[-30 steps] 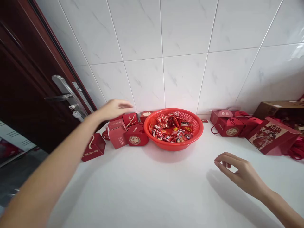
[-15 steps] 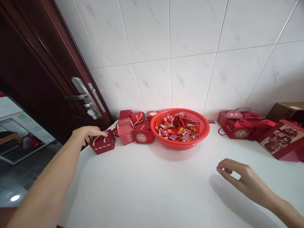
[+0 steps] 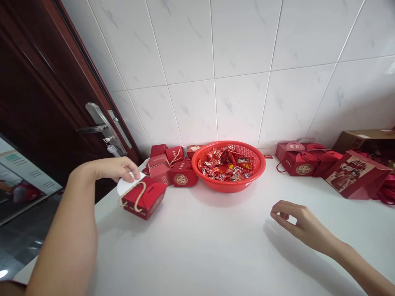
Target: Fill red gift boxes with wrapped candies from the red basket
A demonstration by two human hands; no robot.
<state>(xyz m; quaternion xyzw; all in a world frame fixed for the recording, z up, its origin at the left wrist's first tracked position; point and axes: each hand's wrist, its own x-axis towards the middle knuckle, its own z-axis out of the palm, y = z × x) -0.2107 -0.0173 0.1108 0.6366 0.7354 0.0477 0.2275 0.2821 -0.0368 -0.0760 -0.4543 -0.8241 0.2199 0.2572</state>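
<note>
My left hand (image 3: 120, 167) pinches the white-lined flap of a small red gift box (image 3: 145, 197) with a beige rope handle. The box is tilted at the table's left side; whether its base touches the table I cannot tell. Over the right part of the table hovers my right hand (image 3: 293, 222), thumb and forefinger tips together and nothing visible in them. Between the hands and farther back, a red plastic colander (image 3: 228, 187) holds several red-wrapped candies (image 3: 234, 169).
Several red boxes (image 3: 184, 174) cluster left of the colander by the tiled wall. More red boxes (image 3: 299, 162) stand at the right, with a larger picture-printed red box (image 3: 354, 174) and a brown carton (image 3: 364, 137). A dark door (image 3: 46, 82) borders the white table (image 3: 197, 246) at left.
My left hand has brought the red box nearer and to the right, and it has turned and tilted, showing its white flap. My right hand keeps its pose. The view has shifted slightly.
</note>
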